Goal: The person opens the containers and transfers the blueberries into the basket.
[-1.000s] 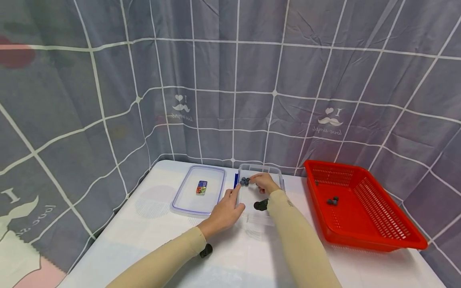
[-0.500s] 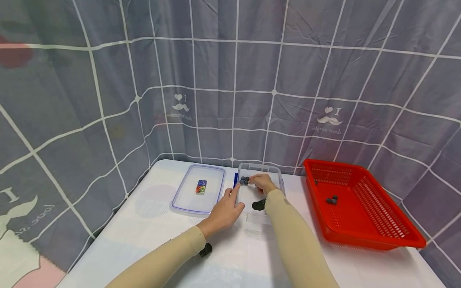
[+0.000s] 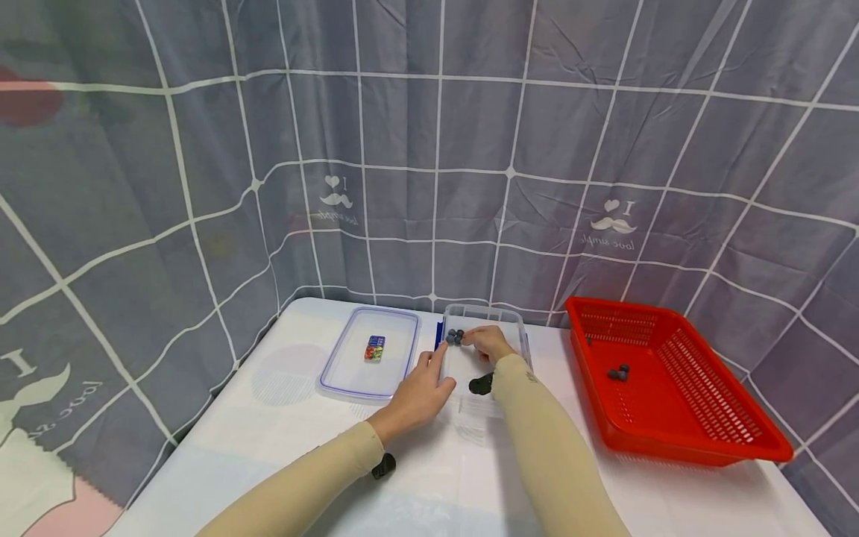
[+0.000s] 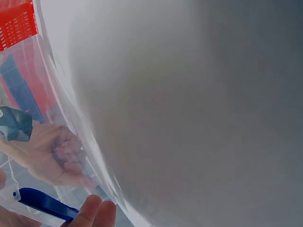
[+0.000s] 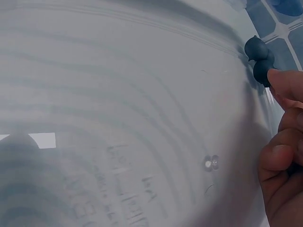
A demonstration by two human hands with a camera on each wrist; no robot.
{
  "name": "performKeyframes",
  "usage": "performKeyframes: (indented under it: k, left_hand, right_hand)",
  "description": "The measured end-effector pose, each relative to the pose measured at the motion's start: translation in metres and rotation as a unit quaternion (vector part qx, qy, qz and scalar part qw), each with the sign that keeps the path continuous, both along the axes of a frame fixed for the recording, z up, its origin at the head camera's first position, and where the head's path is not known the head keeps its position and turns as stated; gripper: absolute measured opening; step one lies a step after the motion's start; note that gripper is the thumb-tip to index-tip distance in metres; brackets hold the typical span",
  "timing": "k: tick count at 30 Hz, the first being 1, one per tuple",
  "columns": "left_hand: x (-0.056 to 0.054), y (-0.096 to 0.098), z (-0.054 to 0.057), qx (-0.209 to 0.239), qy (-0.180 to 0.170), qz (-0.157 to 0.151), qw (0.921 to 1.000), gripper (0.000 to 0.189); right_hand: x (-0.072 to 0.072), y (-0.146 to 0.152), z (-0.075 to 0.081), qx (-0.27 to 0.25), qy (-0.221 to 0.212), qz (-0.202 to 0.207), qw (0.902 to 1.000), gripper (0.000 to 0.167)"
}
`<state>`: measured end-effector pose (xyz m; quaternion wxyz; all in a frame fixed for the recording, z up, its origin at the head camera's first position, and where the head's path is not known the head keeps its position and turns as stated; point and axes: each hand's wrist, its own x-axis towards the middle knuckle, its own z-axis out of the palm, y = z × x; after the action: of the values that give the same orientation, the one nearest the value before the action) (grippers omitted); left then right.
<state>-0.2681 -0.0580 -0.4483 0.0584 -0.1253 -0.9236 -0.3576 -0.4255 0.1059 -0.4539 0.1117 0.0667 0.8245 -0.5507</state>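
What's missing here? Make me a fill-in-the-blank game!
The rectangular red plastic basket stands to the ____ of the clear, rectangular plastic box.
The clear, flat, blue-edged plastic lid lies to the box's ____.
The right hand touches small, round, dark-blue berries; more lie in the red ____.
Missing words: right; left; basket.

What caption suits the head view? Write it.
Right grip touches dark berries in a clear box, which stands between a lid and a red basket.

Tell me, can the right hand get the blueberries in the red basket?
Probably yes. The red basket is open on top, with nothing covering its blueberries. The right hand would just need to leave the clear box first.
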Motion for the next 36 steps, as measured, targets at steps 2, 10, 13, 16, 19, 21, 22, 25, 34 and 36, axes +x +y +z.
performKeyframes:
  k: [2,10,13,16,19,21,22,25,34,36]
  left_hand:
    - [0.0,-0.0001,0.0003,-0.001,0.002,0.001,1.0,0.072]
    - [-0.0012,0.0023,0.0013,-0.005,0.005,-0.002,1.0,0.072]
    - [-0.001,0.0027,0.0022,-0.007,0.006,-0.001,1.0,0.072]
    - [-0.0005,0.0026,0.0028,-0.009,0.006,0.002,0.9999,0.072]
    - [-0.0001,0.0023,0.0024,-0.009,0.007,0.001,0.9999,0.072]
    - [0.0,0.0021,0.0018,-0.009,0.007,0.0,0.9999,0.072]
    - [0.0001,0.002,0.0014,-0.009,0.008,0.0,0.9999,0.072]
    - [0.0001,0.0018,-0.0005,-0.011,0.009,0.001,0.9999,0.072]
    - [0.0007,0.002,-0.0012,-0.011,0.007,0.004,0.9999,0.071]
    - [0.0007,0.0021,-0.001,-0.011,0.006,0.004,0.9999,0.071]
  right_hand:
    - [-0.0013,-0.001,-0.0011,0.008,0.003,0.0,1.0,0.026]
    - [-0.0052,-0.001,-0.0029,0.037,0.018,-0.011,0.9991,0.03]
    - [-0.0052,-0.0012,-0.0026,0.045,0.022,-0.009,0.9987,0.029]
    - [-0.0047,-0.0022,-0.0034,0.055,0.027,-0.004,0.9981,0.028]
    - [-0.0034,-0.0032,-0.0045,0.063,0.029,-0.003,0.9976,0.027]
    - [-0.0023,-0.0037,-0.0051,0.065,0.029,-0.003,0.9975,0.026]
    - [-0.0018,-0.0039,-0.005,0.063,0.029,-0.002,0.9976,0.026]
    - [-0.0001,-0.0046,-0.0043,0.061,0.026,0.002,0.9978,0.025]
    - [0.001,-0.0061,-0.0022,0.068,0.021,0.005,0.9974,0.024]
    - [0.0008,-0.006,-0.0022,0.068,0.019,0.004,0.9975,0.023]
